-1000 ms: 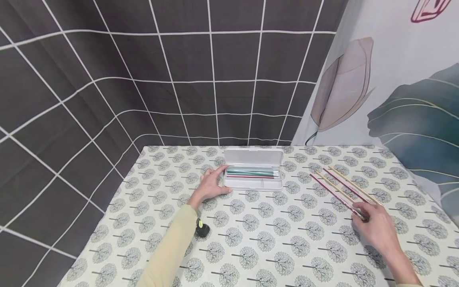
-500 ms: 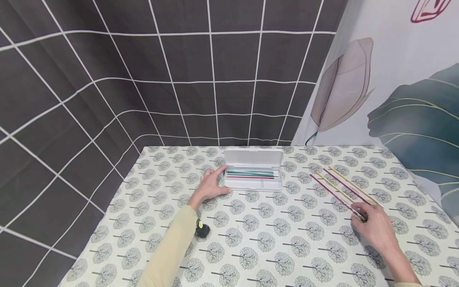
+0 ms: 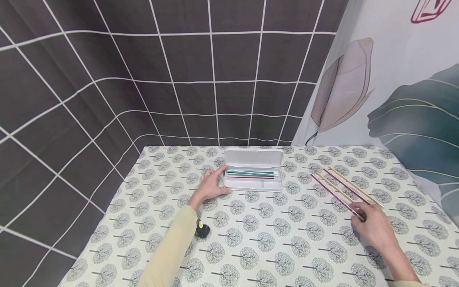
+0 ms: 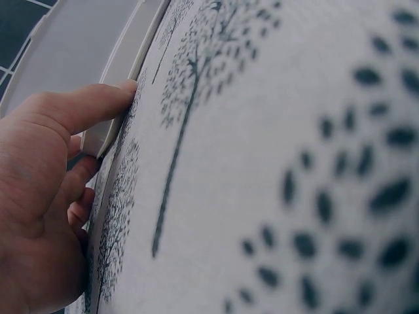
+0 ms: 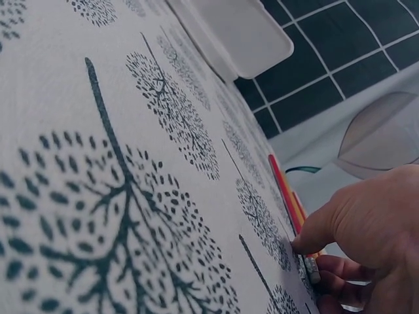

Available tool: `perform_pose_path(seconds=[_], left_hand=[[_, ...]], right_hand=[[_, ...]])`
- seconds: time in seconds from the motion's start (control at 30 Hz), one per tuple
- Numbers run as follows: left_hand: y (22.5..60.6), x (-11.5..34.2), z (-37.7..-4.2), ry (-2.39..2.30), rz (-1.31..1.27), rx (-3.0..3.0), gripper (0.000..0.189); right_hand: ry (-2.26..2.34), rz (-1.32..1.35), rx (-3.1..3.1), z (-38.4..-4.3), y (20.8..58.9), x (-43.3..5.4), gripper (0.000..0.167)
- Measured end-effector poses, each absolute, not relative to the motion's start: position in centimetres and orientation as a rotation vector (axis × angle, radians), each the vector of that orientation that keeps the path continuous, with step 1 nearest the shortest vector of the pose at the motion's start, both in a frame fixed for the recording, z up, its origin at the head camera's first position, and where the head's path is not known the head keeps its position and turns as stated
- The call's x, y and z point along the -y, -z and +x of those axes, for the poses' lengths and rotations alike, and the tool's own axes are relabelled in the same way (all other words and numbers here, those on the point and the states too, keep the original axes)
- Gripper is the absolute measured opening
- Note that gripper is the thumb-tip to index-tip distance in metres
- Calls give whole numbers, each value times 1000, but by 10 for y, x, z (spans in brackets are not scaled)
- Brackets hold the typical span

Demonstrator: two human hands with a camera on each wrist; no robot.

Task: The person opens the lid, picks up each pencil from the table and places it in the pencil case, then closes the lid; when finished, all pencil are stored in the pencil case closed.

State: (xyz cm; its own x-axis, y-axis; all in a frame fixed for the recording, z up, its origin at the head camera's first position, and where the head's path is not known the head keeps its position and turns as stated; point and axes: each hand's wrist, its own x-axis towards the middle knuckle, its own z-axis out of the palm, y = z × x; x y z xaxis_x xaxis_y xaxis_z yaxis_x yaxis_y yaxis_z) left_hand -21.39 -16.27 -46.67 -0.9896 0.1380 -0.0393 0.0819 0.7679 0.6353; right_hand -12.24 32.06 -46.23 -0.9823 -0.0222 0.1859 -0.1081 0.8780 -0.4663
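Observation:
A white pencil case (image 3: pixel 245 183) stands with its lid raised near the back of the table. Green pencils (image 3: pixel 251 173) and a red one lie in its rear compartment. My left hand (image 3: pixel 209 186) grips the case's left end, thumb (image 4: pixel 105 108) along the front wall and fingers behind. On the right, my right hand (image 3: pixel 376 227) pinches the near end of the leftmost red pencil (image 3: pixel 334 194) between thumb and fingers. Beside it lie a yellow pencil (image 3: pixel 335 185), a second red pencil (image 3: pixel 340 181) and another yellow pencil (image 3: pixel 353 184), roughly parallel; their near ends are partly hidden by the hand.
A tree-print cloth (image 3: pixel 279 255) covers the table. Dark checked fabric (image 3: pixel 186 95) hangs behind and to the left, and a white leaf-print curtain (image 3: pixel 391 131) at the right. A small black device (image 3: pixel 203 230) sits by the left wrist.
The leftmost red pencil has shifted very slightly with the right hand's fingers. The left hand and the case have stayed where they were.

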Motion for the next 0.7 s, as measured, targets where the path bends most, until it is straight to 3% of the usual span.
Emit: perform_pose_path(seconds=[0.7], left_hand=[[465,162,-212,-1044,178,-2863,95]], right_hand=[[-765,192,2917,-126,462,-318,37]])
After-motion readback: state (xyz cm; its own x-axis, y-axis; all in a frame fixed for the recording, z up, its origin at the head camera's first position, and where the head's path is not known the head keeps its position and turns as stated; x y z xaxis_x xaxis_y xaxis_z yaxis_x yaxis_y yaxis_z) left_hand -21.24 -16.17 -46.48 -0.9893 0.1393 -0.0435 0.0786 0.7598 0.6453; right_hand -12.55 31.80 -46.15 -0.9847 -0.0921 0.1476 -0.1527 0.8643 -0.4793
